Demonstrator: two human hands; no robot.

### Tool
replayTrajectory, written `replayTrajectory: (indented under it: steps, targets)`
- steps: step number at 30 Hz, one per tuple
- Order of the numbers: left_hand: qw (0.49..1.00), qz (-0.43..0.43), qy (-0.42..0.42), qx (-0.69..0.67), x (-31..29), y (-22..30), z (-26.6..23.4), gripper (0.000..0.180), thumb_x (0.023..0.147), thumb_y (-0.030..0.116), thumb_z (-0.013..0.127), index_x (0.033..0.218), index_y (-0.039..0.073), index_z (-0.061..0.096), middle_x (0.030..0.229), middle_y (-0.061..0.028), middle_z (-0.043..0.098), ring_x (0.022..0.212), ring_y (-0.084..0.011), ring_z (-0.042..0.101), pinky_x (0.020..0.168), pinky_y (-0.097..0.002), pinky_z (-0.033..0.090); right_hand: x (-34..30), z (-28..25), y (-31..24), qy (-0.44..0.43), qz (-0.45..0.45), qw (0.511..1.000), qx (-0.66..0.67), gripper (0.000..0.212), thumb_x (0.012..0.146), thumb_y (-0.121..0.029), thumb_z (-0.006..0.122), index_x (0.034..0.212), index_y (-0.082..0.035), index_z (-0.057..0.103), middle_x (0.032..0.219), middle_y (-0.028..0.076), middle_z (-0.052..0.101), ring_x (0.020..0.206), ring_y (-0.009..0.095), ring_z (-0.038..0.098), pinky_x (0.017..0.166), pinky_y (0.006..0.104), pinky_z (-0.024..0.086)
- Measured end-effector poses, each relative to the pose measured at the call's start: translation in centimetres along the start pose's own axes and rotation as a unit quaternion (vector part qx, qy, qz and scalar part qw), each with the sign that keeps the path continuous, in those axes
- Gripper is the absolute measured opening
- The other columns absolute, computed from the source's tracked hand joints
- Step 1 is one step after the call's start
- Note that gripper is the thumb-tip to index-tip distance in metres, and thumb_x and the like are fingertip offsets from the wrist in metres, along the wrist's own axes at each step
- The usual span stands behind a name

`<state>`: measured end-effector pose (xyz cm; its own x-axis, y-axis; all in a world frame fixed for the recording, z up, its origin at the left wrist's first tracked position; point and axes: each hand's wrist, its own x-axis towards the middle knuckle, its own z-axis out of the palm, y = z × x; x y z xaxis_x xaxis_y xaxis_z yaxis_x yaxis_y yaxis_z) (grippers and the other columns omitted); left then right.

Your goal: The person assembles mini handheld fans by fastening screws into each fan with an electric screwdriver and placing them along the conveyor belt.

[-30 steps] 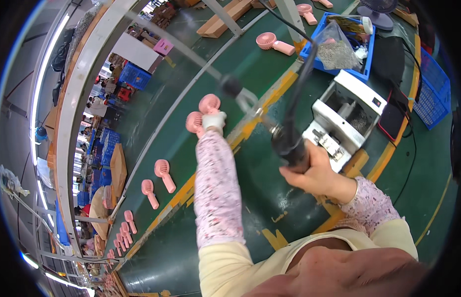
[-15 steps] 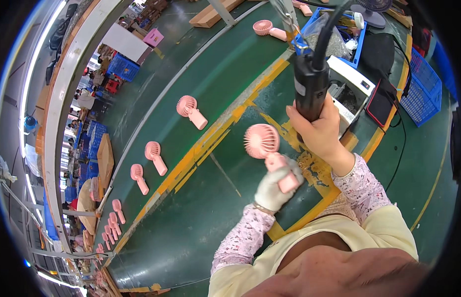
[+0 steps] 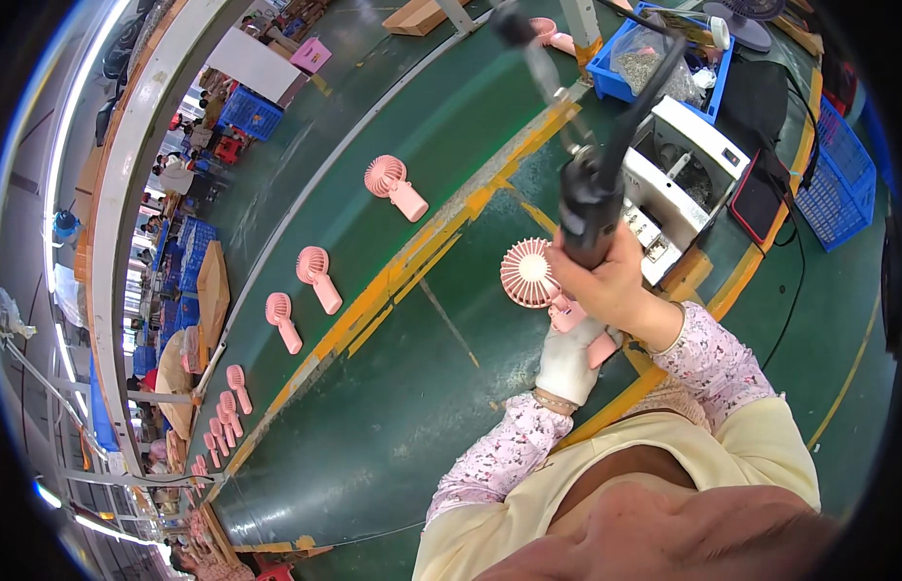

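While the person's white-gloved left hand (image 3: 567, 360) is curling around the handle of a pink plastic handheld fan with a round, ribbed head (image 3: 526, 273), the bare right hand (image 3: 614, 289) is wrapping its fingers about a black cylindrical corded tool (image 3: 589, 208). Both hands are gripping rather than standing open, though the right is partly covering the left's fingers, and I cannot tell whether the two are touching. The fan is sitting close in front of the person, over the dark green, yellow-taped tabletop (image 3: 373, 436), its head pointing away from the body; the tool's lower end is hiding behind the right hand, so I cannot see whether it is meeting the fan. Just beyond that hand, a white box-shaped machine with an open top (image 3: 703, 136) is standing near a blue plastic tray (image 3: 598, 79), which is holding a clear plastic bag of small pieces (image 3: 645, 60). Across the yellow edging, more pink handheld fans (image 3: 318, 279) are lying spaced along a long green belt (image 3: 344, 208).
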<state>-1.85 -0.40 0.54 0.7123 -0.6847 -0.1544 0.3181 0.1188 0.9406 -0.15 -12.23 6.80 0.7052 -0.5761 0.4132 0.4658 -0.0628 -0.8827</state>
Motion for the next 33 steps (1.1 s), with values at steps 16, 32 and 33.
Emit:
replayTrajectory:
  steps: [16, 32, 33]
  targets:
    - [0.978, -0.109, -0.127, -0.126, -0.3, 1.5, -1.1, 0.012, 0.085, 0.004, 0.057, 0.095, 0.000, 0.053, 0.085, -0.0070, 0.053, 0.078, -0.0198, 0.056, 0.074, -0.0334, 0.047, 0.7, -1.7, -0.9, -0.152, -0.069, 0.982, -0.087, 0.047, 0.067, -0.008, 0.076, 0.108, 0.000, 0.052, 0.079, 0.005, 0.062, 0.068, 0.009, 0.058, 0.063, 0.0260, 0.048]
    - [0.948, 0.100, -0.059, 0.295, -0.2, 2.1, 1.1, 0.028, 0.076, -0.001, 0.065, 0.103, 0.003, 0.060, 0.087, -0.0086, 0.061, 0.080, -0.0247, 0.060, 0.074, -0.0339, 0.049, 0.8, -0.2, -1.1, 0.035, -0.029, 0.999, 0.000, 0.034, 0.075, -0.003, 0.070, 0.102, 0.000, 0.051, 0.077, 0.002, 0.060, 0.064, 0.006, 0.053, 0.058, 0.0226, 0.045]
    - [0.924, 0.134, -0.051, 0.354, 0.0, 1.8, 1.0, 0.030, 0.076, 0.005, 0.068, 0.105, 0.008, 0.062, 0.091, -0.0129, 0.063, 0.083, -0.0305, 0.061, 0.076, -0.0355, 0.049, 0.3, -0.2, -1.1, 0.027, -0.009, 1.000, -0.001, 0.031, 0.076, -0.003, 0.069, 0.100, 0.000, 0.050, 0.078, 0.003, 0.060, 0.065, 0.007, 0.054, 0.058, 0.0232, 0.045]
